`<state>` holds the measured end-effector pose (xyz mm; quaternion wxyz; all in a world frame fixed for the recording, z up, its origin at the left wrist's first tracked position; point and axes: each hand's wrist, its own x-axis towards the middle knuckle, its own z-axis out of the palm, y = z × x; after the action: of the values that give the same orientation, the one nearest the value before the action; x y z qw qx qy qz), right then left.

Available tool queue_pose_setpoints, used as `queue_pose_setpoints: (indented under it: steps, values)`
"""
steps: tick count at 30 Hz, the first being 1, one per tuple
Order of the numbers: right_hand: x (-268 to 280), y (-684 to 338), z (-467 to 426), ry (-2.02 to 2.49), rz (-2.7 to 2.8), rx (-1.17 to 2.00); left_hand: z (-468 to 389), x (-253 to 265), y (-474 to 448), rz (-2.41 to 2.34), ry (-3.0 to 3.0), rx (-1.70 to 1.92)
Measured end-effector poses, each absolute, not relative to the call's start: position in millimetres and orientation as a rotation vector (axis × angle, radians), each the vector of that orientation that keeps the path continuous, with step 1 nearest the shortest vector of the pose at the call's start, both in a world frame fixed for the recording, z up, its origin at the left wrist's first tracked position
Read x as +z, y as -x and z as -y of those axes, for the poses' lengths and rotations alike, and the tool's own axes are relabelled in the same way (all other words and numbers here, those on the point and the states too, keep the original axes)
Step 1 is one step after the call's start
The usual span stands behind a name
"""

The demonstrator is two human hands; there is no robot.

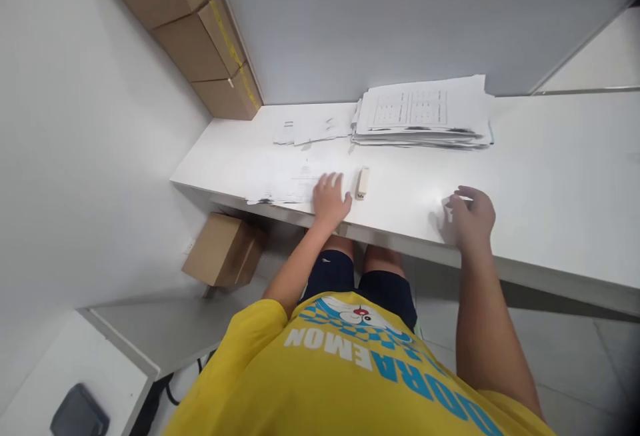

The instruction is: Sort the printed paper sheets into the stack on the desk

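Observation:
My left hand (331, 203) lies on the right edge of some printed sheets (285, 179), its fingers spread and holding nothing. Just right of that hand, apart from it, a small cream-coloured stapler (363, 183) lies on the white table (400, 183). Farther right, over the table's front part, my right hand (473, 216) is curled with thumb and fingers drawn together. At its fingertips shows a small white piece (445, 206), blurred and partly covered, whose kind I cannot make out.
A thick stack of printed papers (425, 113) lies at the back against the grey partition (400, 23). More loose sheets (313, 128) are left of it. Cardboard boxes (230, 96) are piled at the back left, and another box (215, 249) sits beneath the table.

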<state>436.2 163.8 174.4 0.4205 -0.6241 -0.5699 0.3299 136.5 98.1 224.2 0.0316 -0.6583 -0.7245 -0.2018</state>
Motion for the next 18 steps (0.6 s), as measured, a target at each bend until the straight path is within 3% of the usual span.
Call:
queue_pose_setpoints:
  steps: [4, 18]
  values:
    - [184, -436, -148, 1.562, 1.306, 0.855, -89, 219, -94, 2.562, 1.81, -0.542]
    - [198, -432, -141, 1.572, 1.479, 0.785, -57, 221, -56, 2.306, 1.966, -0.591]
